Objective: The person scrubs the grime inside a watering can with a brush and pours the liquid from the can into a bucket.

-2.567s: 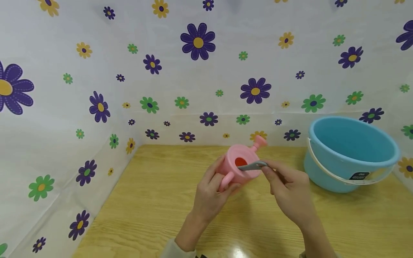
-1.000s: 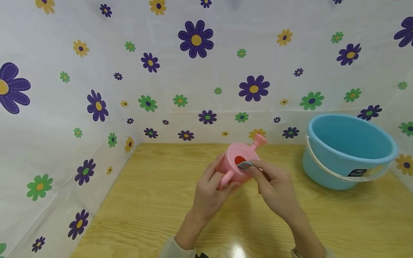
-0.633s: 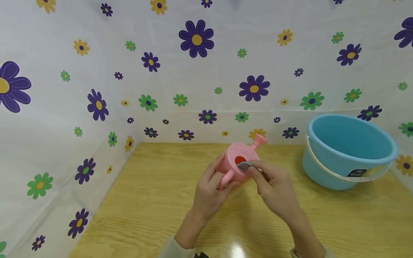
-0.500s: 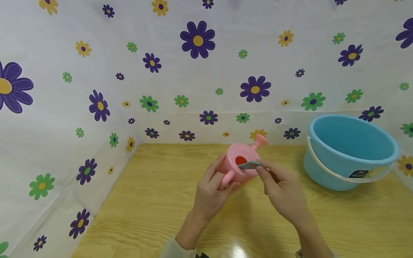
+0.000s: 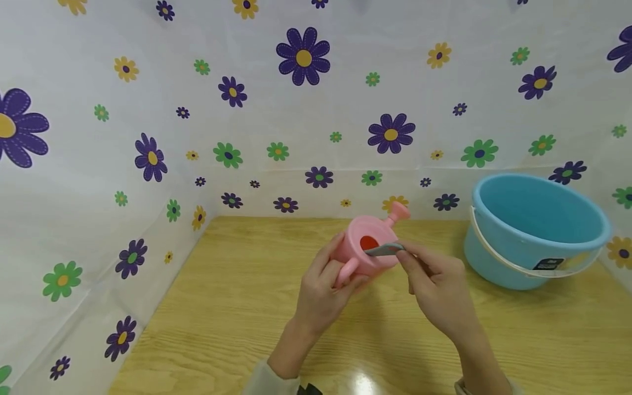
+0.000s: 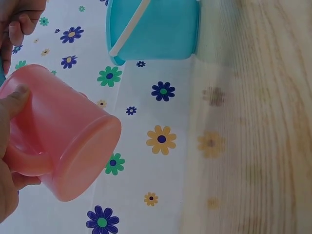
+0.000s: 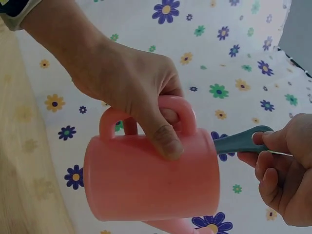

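My left hand (image 5: 323, 291) grips a pink watering can (image 5: 356, 258) by its side and loop handle, tilted above the table so its mouth faces me. Red shows inside the opening. In the left wrist view the flat base of the can (image 6: 90, 161) is turned toward the table. My right hand (image 5: 439, 291) pinches the end of a grey-teal utensil handle (image 5: 387, 249), which has a hole near its end. The handle (image 7: 239, 140) runs into the can's mouth; its far end is hidden inside, so I cannot tell its kind.
A light blue bucket (image 5: 503, 258) with a white handle stands on the wood-grain table (image 5: 237, 307) at the right. A white sheet with printed flowers (image 5: 316, 120) forms the back and side walls. The can's spout (image 5: 397, 213) points up toward the back.
My right hand moved left with the utensil, pushing it deeper into the can, then drew it partly back out to the right. My left hand and the watering can stay nearly still.
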A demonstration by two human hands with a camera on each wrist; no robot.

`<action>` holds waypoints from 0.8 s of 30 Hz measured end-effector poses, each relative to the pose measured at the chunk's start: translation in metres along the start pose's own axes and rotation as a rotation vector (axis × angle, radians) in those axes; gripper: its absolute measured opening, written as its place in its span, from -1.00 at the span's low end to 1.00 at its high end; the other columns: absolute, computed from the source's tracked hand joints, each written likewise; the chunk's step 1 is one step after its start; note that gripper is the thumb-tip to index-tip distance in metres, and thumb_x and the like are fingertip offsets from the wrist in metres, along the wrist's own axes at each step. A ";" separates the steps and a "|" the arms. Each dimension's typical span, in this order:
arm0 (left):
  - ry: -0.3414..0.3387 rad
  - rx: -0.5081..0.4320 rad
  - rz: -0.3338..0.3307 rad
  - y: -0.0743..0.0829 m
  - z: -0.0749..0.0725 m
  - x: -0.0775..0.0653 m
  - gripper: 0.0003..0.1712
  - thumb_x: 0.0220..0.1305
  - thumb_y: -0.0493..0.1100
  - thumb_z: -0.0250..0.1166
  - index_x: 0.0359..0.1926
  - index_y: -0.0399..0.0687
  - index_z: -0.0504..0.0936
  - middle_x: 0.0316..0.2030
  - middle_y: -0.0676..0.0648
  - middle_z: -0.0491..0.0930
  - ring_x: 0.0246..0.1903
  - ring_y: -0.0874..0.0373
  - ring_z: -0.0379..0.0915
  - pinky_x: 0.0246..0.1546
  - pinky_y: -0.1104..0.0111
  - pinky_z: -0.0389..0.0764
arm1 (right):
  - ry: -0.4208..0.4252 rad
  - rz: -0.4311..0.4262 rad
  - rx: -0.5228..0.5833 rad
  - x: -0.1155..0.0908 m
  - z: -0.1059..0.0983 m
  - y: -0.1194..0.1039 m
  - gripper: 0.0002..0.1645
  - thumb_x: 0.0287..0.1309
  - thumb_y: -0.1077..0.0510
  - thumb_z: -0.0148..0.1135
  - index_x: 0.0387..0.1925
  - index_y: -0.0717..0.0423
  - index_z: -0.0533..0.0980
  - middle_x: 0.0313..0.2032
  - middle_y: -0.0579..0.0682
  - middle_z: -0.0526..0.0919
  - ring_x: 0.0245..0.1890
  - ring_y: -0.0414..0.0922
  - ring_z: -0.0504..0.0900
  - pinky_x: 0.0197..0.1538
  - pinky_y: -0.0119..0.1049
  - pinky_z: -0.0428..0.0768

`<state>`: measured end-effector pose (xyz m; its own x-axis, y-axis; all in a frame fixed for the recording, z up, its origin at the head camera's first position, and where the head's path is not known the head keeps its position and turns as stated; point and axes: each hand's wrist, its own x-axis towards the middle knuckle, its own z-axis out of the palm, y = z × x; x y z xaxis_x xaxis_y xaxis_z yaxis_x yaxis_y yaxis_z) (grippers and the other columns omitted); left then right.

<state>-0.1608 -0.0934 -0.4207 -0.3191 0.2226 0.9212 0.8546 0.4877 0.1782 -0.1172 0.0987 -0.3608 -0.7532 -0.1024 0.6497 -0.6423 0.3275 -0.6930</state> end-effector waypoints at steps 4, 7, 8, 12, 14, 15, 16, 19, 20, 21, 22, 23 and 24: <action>-0.005 0.013 0.010 0.000 -0.001 0.002 -0.64 -0.06 -0.11 0.50 -0.49 -0.25 0.51 0.12 -0.33 0.46 0.00 -0.09 0.52 0.01 0.30 0.58 | -0.030 0.018 -0.011 0.002 0.004 0.001 -0.76 0.22 0.34 0.16 -0.13 0.08 0.63 -0.63 -0.15 0.45 -0.73 -0.26 0.33 -0.75 -0.47 0.29; -0.006 0.011 0.009 0.000 -0.001 0.002 -0.64 -0.07 -0.12 0.51 -0.46 -0.27 0.53 0.12 -0.33 0.45 0.00 -0.09 0.52 0.02 0.31 0.58 | 0.011 0.017 -0.019 0.002 0.005 0.001 -0.75 0.22 0.35 0.15 -0.13 0.09 0.63 -0.50 -0.09 0.56 -0.64 -0.23 0.40 -0.64 -0.47 0.42; -0.004 0.006 0.005 0.000 -0.001 0.002 -0.65 -0.07 -0.13 0.51 -0.46 -0.27 0.54 0.12 -0.33 0.45 0.01 -0.09 0.52 0.02 0.30 0.57 | 0.033 0.013 -0.020 0.002 0.004 0.000 -0.75 0.22 0.37 0.14 -0.13 0.10 0.63 -0.48 -0.08 0.57 -0.62 -0.22 0.41 -0.62 -0.47 0.44; 0.004 -0.018 0.003 -0.001 -0.001 0.004 -0.65 -0.09 -0.16 0.52 -0.41 -0.29 0.56 0.12 -0.32 0.45 0.01 -0.08 0.51 0.03 0.29 0.57 | 0.035 -0.021 0.002 0.007 -0.003 -0.001 -0.72 0.20 0.43 0.12 -0.11 0.17 0.60 -0.51 -0.05 0.54 -0.61 -0.22 0.43 -0.65 -0.45 0.44; 0.003 -0.024 0.002 -0.001 -0.001 0.005 -0.67 -0.07 -0.17 0.52 -0.43 -0.28 0.55 0.13 -0.32 0.45 0.02 -0.09 0.51 0.04 0.28 0.56 | -0.044 -0.029 0.006 0.018 -0.007 -0.001 -0.72 0.22 0.42 0.11 -0.10 0.14 0.60 -0.56 -0.08 0.50 -0.64 -0.23 0.41 -0.70 -0.44 0.38; 0.005 -0.030 0.000 -0.001 0.000 0.005 -0.67 -0.06 -0.17 0.51 -0.44 -0.28 0.54 0.13 -0.32 0.45 0.01 -0.09 0.51 0.04 0.28 0.57 | -0.095 -0.031 0.001 0.025 -0.008 -0.001 -0.72 0.24 0.40 0.10 -0.10 0.12 0.59 -0.60 -0.09 0.48 -0.66 -0.24 0.39 -0.72 -0.43 0.35; 0.009 -0.032 -0.003 -0.002 0.000 0.005 -0.68 -0.04 -0.16 0.50 -0.44 -0.28 0.54 0.12 -0.32 0.45 0.01 -0.09 0.51 0.03 0.28 0.57 | -0.146 -0.035 0.000 0.033 -0.009 -0.002 -0.73 0.25 0.39 0.09 -0.10 0.10 0.59 -0.62 -0.09 0.45 -0.67 -0.23 0.37 -0.72 -0.42 0.33; 0.030 -0.026 -0.014 -0.002 -0.002 0.003 -0.65 0.00 -0.13 0.48 -0.53 -0.22 0.47 0.11 -0.33 0.46 -0.02 -0.09 0.53 0.01 0.28 0.58 | -0.273 -0.032 -0.022 0.055 -0.010 -0.005 -0.75 0.30 0.32 0.06 -0.10 0.05 0.59 -0.58 -0.07 0.48 -0.64 -0.17 0.40 -0.65 -0.41 0.40; 0.038 -0.025 -0.014 -0.003 -0.003 0.003 -0.64 0.01 -0.12 0.47 -0.54 -0.21 0.45 0.10 -0.33 0.46 -0.04 -0.10 0.53 -0.01 0.29 0.60 | -0.308 -0.018 -0.028 0.061 -0.008 -0.006 -0.75 0.31 0.30 0.06 -0.09 0.04 0.59 -0.54 -0.07 0.52 -0.59 -0.16 0.44 -0.59 -0.41 0.45; 0.043 -0.026 -0.017 -0.003 -0.004 0.002 -0.64 0.02 -0.11 0.46 -0.55 -0.20 0.44 0.10 -0.34 0.46 -0.05 -0.09 0.54 -0.02 0.30 0.61 | -0.347 -0.003 -0.040 0.066 -0.007 -0.007 -0.76 0.32 0.27 0.06 -0.10 0.02 0.59 -0.48 -0.07 0.54 -0.52 -0.14 0.47 -0.51 -0.40 0.50; 0.046 -0.026 -0.018 -0.004 -0.005 0.002 -0.63 0.03 -0.10 0.45 -0.56 -0.19 0.43 0.09 -0.34 0.47 -0.07 -0.09 0.54 -0.05 0.32 0.62 | -0.386 0.009 -0.049 0.070 -0.005 -0.007 -0.77 0.32 0.25 0.05 -0.10 0.01 0.59 -0.41 -0.05 0.57 -0.45 -0.12 0.49 -0.43 -0.37 0.55; 0.048 -0.031 -0.018 -0.004 -0.005 0.001 -0.62 0.03 -0.10 0.45 -0.57 -0.19 0.41 0.09 -0.35 0.47 -0.08 -0.09 0.54 -0.08 0.33 0.64 | -0.426 0.026 -0.055 0.074 -0.004 -0.007 -0.78 0.33 0.23 0.05 -0.10 0.01 0.59 -0.34 -0.05 0.59 -0.37 -0.10 0.51 -0.34 -0.33 0.58; 0.047 -0.036 -0.021 -0.005 -0.006 0.001 -0.61 0.04 -0.10 0.44 -0.57 -0.19 0.40 0.08 -0.36 0.46 -0.09 -0.09 0.55 -0.10 0.34 0.64 | -0.463 0.045 -0.060 0.077 -0.003 -0.007 -0.78 0.34 0.21 0.05 -0.10 0.00 0.59 -0.27 -0.06 0.60 -0.28 -0.08 0.52 -0.24 -0.29 0.59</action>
<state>-0.1630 -0.1003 -0.4182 -0.3178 0.1721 0.9324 0.8624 0.4612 0.2088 -0.1709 0.0913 -0.3050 -0.7727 -0.4910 0.4023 -0.6087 0.3936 -0.6888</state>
